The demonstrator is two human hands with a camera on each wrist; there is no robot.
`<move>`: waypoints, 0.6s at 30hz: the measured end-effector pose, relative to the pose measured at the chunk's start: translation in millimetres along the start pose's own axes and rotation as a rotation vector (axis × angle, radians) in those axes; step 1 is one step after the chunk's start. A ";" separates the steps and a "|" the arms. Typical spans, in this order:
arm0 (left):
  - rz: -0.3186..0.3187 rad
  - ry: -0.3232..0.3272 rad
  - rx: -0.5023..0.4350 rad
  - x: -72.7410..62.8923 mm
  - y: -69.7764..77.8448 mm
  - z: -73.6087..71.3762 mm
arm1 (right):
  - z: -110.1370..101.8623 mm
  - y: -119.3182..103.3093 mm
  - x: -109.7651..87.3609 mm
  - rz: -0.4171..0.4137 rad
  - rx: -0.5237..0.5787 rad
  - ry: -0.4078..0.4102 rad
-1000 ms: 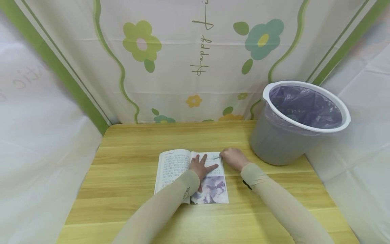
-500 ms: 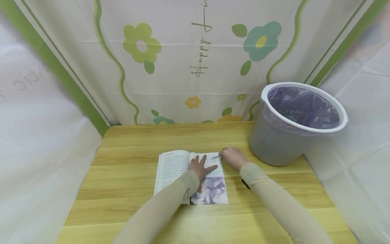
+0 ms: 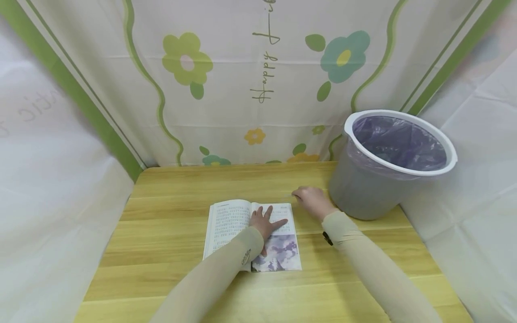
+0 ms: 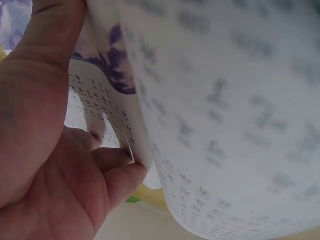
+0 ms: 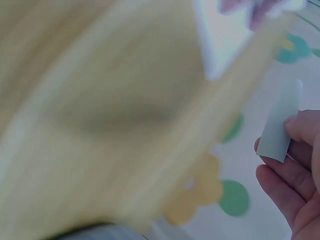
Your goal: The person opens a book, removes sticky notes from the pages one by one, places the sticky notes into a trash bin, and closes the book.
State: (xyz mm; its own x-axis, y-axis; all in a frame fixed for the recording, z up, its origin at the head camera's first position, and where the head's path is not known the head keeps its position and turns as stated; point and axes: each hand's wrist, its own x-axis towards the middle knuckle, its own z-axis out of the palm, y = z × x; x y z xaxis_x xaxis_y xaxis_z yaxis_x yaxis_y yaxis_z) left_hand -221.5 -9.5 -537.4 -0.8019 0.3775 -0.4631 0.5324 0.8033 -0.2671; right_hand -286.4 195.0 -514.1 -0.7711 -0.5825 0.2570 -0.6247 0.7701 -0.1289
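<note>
An open book lies on the wooden table, text on its left page and a purple cloud picture low on its right page. My left hand rests on the right page near the spine, fingers spread, thumb toward the outer edge. In the left wrist view, the fingers lie against the printed page. My right hand is beyond the book's top right corner, off the page. In the right wrist view, its thumb and fingers pinch a flat, pale strip resembling a bookmark.
A grey trash bin with a white rim and purple liner stands at the table's back right, close beside the right hand. Wooden table top surrounds the book. A flower-printed curtain hangs behind the table's back edge.
My right hand has moved the pale strip from over the right page's upper corner away toward the back right, off the book. The left hand has stayed on the page.
</note>
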 end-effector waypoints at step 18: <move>0.007 0.018 0.000 1.9 0.9 4.5 | -135.1 -11.9 -2.9 -0.145 -0.036 0.463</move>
State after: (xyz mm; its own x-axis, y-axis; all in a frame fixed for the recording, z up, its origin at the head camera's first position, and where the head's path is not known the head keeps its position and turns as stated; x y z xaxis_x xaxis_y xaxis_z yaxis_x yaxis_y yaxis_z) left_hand -221.3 -10.2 -542.4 -0.8027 0.3917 -0.4497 0.5382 0.8006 -0.2634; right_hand -260.1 222.7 -384.0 -0.5354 -0.5137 0.6704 -0.7107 0.7029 -0.0291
